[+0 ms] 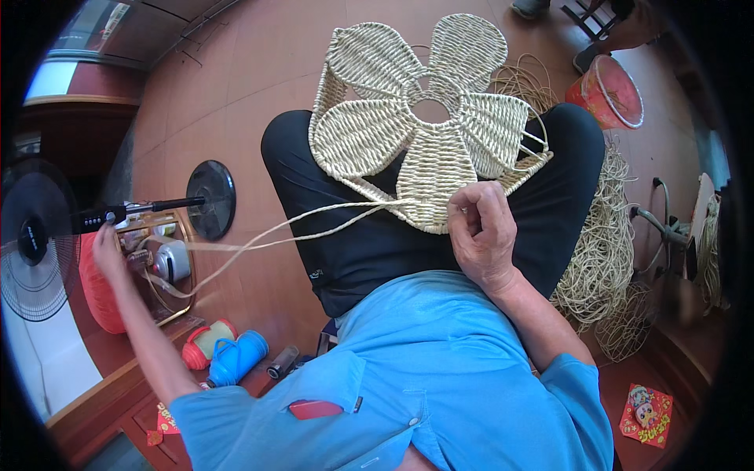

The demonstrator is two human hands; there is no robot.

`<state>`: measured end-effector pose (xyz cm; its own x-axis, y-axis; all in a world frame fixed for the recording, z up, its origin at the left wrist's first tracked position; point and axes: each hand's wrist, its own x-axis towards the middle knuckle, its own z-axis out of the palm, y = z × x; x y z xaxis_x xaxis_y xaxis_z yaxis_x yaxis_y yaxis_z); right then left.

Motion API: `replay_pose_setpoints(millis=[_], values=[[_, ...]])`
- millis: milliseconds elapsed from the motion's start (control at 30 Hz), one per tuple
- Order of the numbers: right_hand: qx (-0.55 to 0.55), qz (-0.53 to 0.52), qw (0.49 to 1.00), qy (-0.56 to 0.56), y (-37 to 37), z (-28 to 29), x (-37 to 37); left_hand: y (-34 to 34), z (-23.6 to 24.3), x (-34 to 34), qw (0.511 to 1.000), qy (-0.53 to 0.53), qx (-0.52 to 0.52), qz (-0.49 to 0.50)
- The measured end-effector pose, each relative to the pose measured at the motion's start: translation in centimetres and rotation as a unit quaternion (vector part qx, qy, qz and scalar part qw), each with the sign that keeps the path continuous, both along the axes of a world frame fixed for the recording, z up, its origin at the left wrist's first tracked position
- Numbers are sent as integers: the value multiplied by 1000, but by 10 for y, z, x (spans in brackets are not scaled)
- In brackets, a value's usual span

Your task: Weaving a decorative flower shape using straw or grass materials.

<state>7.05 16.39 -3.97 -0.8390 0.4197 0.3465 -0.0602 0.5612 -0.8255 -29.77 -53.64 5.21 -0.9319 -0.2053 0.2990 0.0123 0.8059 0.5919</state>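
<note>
On my lap rests a flower-shaped woven straw piece (357,141) with several petals around a ring-shaped centre hole. My right hand (483,231) is closed at the lower edge of the petal nearest me, thumb and fingers curled in a pinch against the weave. From that petal, two lengths of straw cord (275,233) run out to the left. My left hand (111,250) is stretched far left beside the fan, fingers drawn together and slightly blurred, with one cord pulled out toward it. The exact spot where it grips the cord is hard to see.
A standing fan (35,235) and its round black base (210,200) are at left. Below lie a blue bottle (236,357) and a red-and-green one (206,345). Heaped straw cord (601,243) lies right, below a red bucket (606,93). Another person's foot (585,59) shows far right.
</note>
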Motion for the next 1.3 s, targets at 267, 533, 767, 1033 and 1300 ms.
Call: replay_pose_setpoints(millis=[267, 533, 767, 1033, 1300], values=[[0, 15, 1000, 12, -2, -2, -2, 460, -52, 256, 866, -199, 9, -458], [6, 8, 999, -39, -4, 8, -2, 364, -46, 187, 922, -235, -18, -307], [82, 35, 996, -9, -17, 11, -14, 299, -44, 142, 905, -320, -95, -265], [137, 23, 989, -44, -26, 17, -21, 411, -18, 212, 927, -23, -148, -345], [167, 23, 985, -41, -32, 15, -26, 482, -55, 265, 901, -55, -19, -429]])
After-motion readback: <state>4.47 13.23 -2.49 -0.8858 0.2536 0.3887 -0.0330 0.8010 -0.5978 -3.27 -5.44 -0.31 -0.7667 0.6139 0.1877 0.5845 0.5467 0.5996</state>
